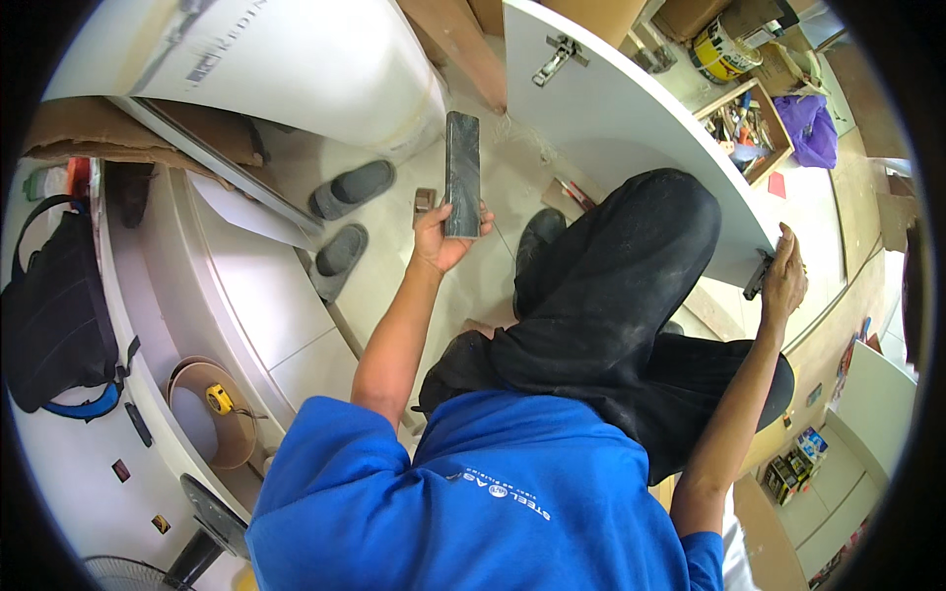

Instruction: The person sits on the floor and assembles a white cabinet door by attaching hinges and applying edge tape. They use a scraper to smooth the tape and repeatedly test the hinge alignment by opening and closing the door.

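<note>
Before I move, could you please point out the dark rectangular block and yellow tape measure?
Dark rectangular block (463, 175): head view, on its broad face.
Yellow tape measure (219, 398): head view, on its casing.

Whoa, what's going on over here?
Someone's left hand is holding a long, dark block. The right hand is at the edge of a big white panel, near a metal hinge. I can't tell if it's gripping. Grey slippers lie on the floor.

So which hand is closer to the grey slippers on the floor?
Left. The left hand, holding a dark block, is to the right of the grey slippers; the right hand is much farther right, beside a hinge on the white panel.
</note>
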A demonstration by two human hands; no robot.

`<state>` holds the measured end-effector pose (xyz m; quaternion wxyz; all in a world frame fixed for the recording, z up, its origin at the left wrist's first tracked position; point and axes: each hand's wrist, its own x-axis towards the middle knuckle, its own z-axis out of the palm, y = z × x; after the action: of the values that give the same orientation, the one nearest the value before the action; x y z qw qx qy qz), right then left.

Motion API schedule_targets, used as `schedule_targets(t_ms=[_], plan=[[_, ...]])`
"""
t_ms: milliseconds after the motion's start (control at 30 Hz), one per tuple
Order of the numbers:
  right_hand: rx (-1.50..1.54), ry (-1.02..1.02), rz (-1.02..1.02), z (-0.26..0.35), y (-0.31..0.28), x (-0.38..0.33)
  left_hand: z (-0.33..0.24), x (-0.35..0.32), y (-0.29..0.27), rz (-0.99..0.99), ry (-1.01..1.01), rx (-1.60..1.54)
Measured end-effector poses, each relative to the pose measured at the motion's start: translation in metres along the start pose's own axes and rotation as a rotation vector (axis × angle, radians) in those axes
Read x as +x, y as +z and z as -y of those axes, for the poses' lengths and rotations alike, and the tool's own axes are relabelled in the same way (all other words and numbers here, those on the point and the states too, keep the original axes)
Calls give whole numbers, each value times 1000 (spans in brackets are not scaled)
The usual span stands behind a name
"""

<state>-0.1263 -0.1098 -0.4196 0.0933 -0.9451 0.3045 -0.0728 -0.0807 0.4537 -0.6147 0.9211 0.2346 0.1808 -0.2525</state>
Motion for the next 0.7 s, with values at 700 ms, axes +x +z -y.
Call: schedule_targets(t_ms=[700], plan=[[16, -631, 136, 196, 26, 40, -103, 80, 272, -54, 1050, 1999]])
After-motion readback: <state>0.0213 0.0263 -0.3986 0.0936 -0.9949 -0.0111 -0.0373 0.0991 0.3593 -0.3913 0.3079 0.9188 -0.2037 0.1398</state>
